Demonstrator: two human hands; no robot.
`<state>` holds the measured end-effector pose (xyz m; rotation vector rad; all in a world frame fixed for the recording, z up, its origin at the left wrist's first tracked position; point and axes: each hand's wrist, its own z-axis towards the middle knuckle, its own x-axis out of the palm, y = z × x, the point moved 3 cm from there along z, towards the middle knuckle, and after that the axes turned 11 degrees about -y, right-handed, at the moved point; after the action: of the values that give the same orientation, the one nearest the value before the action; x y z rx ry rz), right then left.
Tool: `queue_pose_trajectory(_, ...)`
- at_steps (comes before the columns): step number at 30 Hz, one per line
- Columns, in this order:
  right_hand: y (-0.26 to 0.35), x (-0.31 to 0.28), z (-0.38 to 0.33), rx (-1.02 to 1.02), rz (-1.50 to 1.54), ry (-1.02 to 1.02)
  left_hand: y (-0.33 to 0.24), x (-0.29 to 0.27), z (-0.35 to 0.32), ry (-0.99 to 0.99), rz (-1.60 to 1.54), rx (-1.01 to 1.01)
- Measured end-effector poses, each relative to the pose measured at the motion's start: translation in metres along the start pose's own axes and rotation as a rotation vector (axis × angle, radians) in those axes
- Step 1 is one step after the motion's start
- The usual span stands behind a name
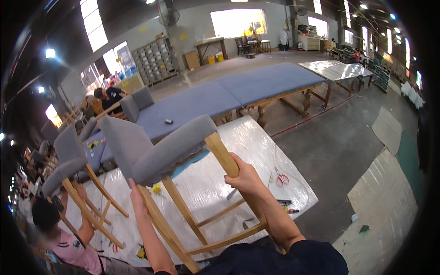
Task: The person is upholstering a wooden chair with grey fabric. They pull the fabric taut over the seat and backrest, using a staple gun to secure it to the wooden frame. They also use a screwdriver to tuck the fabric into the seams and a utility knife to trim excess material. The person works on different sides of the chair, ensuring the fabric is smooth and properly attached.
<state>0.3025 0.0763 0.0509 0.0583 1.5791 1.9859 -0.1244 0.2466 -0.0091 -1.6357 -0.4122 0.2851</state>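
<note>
Gripping a grey upholstered chair (156, 146) by its two wooden rear legs, the person held it tipped over, above a plastic-wrapped table (256, 151). The right hand (245, 176) was clamped around the right leg, fingers wrapped over the front of the wood, forearm rising steeply from the lower edge. The left hand (136, 195) was closed on the left leg lower down, wrist straight, forearm nearly upright. The chair's padded back pointed away to the left, and its crossbars hung between the two forearms.

Edges and clearance: the table's right edge ended near a pair of red-handled scissors (281, 178), with bare concrete floor (339, 142) open beyond it. Flattened cardboard sheets (389, 183) lay on the floor further right. A long blue padded bench (229, 94) ran behind the table, close to its far edge.

Count: one chair in hand; a second grey chair (68, 158) stood just left, held by its leg by another person in a pink shirt (68, 247). At least two more grey seats were visible further back on the left. One pair of scissors, and one small yellow object (156, 188) beneath the held chair, lay on the table. One further person (107, 97) was bent over behind the bench.
</note>
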Motion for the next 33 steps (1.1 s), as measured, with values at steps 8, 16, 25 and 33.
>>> queue_pose_trajectory(8, -0.021, -0.002, 0.030, -0.383, 0.171, -0.328, -0.077, 0.074, 0.033, 0.019, -0.346, 0.301)
queue_pose_trajectory(16, -0.192, 0.057, 0.034, -0.114, 0.257, -0.310, 0.050, 0.087, 0.041, -0.134, -0.317, 0.485)
queue_pose_trajectory(25, -0.185, 0.053, 0.000, 0.082, 0.267, -0.310, 0.044, 0.035, 0.009, -0.120, -0.104, 0.424)
queue_pose_trajectory(33, -0.032, -0.056, 0.015, -0.464, 0.190, -0.476, -0.102, 0.052, -0.025, 0.003, -0.144, 0.811)
